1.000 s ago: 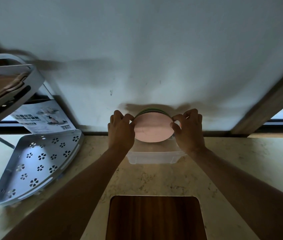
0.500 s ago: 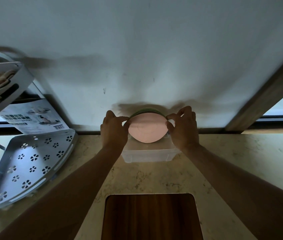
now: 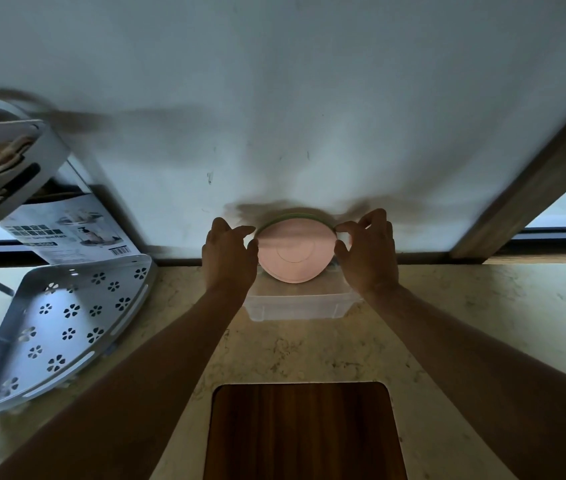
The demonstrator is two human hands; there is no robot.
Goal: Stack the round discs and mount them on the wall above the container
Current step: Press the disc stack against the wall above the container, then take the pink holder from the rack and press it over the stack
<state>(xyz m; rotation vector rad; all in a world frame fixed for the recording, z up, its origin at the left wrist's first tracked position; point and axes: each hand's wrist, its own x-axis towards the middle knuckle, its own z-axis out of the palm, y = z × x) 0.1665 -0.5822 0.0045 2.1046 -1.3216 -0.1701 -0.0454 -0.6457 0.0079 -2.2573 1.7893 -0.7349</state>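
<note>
A stack of round discs point(image 3: 294, 252), pink in front with green edges showing behind, stands on edge against the white wall point(image 3: 274, 98), just above a clear plastic container point(image 3: 297, 306) on the counter. My left hand point(image 3: 227, 256) pinches the stack's left rim with thumb and fingers. On the opposite rim, my right hand point(image 3: 368, 252) grips the same way. The pink face shows a faint raised ring in its middle. The stack's lower edge dips into the container's opening.
A white perforated corner shelf point(image 3: 56, 327) leans on the counter at the left, with a printed box point(image 3: 67, 233) behind it and a rack point(image 3: 1, 157) above. A dark wooden board point(image 3: 304, 431) lies near me. A wooden window frame point(image 3: 530, 188) slants at the right.
Both hands keep hold of the disc stack against the wall; the view has shifted slightly and the pink face's ring now shows more squarely.
</note>
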